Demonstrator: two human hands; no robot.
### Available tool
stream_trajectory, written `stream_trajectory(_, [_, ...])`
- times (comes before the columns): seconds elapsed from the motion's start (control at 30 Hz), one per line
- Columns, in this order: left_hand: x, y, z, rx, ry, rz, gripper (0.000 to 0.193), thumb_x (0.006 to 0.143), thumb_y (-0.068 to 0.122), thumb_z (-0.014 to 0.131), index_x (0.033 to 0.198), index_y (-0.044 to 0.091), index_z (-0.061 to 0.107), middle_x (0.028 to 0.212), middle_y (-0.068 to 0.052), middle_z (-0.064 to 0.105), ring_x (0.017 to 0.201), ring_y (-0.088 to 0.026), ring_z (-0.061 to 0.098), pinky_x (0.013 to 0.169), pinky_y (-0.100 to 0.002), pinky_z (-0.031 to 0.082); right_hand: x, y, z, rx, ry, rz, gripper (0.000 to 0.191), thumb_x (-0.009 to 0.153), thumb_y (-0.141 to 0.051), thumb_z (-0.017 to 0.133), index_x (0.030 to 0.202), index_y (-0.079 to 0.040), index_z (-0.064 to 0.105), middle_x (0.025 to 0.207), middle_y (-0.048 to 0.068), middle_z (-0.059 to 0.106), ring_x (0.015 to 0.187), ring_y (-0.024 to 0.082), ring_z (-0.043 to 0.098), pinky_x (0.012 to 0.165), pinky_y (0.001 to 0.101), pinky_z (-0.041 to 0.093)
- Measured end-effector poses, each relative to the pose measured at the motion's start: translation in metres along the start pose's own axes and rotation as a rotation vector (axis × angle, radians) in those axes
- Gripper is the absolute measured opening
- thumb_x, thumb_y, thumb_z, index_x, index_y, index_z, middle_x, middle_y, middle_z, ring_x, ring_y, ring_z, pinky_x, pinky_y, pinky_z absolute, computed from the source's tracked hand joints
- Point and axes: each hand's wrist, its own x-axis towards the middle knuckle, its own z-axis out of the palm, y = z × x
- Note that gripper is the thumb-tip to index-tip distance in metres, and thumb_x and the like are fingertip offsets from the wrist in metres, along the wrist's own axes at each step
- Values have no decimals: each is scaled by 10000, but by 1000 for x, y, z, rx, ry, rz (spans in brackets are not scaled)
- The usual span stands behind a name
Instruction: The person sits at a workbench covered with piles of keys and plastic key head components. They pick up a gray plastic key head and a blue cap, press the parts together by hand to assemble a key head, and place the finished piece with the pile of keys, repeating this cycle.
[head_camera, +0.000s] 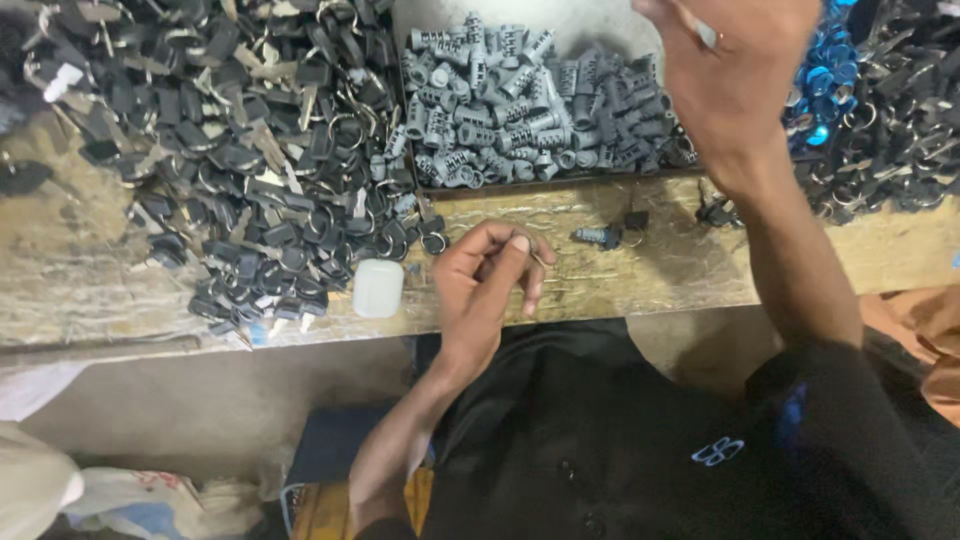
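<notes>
The left hand (487, 275) pinches a thin metal pin (538, 258) above the worn wooden desk (640, 275), just right of a small white plastic case (378, 288). The right hand (735, 75) is raised beside a tray of grey metal lock cylinders (530, 105), holding something small I cannot make out.

Small metal piece (538, 257): thin, pale, short; pinched between thumb and fingertips of the left hand (487, 280); projects from the grip toward the right; held just above the counter (650, 280) edge.
Lock cylinder (598, 236): small, grey-blue, barrel-shaped; lying on its side on the counter; just right of the left hand; not touched.
Right hand (735, 75): raised; a pale object at its fingertips, too blurred to identify.
</notes>
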Motion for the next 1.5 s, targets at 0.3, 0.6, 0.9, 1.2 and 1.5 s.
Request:
stream_trajectory(0.3, [7,17,38,-263,-296,-160,170,1089,70,565,1056,-81,637,979,-171,675,700,-141,586,546,-299,473,-99,-98,-38,1552,173,679,175,985,56,768,1131,1,691,1005,173,728,842,183,720,722,292,592])
stream_trajectory(0.6, [2,27,43,-23,-289,-333,167,1027,78,667,1010,-85,702,792,-74,632,555,-47,462,457,-227,323,-142,-115,-57,992,22,578,199,963,42,794,1152,45,732,1114,191,722,958,175,721,800,243,599])
stream_trajectory(0.9, [-15,35,52,729,-142,72,116,1008,83,735,976,-24,765,776,11,657,656,5,462,560,-201,344,-139,-121,-55,801,46,416,230,922,107,788,1137,44,740,1125,203,717,931,198,726,773,248,614])
stream_trajectory(1.2, [-16,32,55,1212,-217,484,78,1025,66,719,991,11,674,830,-73,643,646,-112,589,595,-276,444,-140,-120,-50,701,24,345,272,874,100,826,1132,59,748,1096,197,721,903,209,723,729,260,574])
stream_trajectory(1.5, [-24,0,56,1085,-2,723,52,1041,-23,677,1091,-28,661,975,-139,692,814,-257,705,710,-289,566,-132,-132,-47,713,125,344,274,842,95,835,1089,49,725,998,185,699,874,232,726,709,273,571])
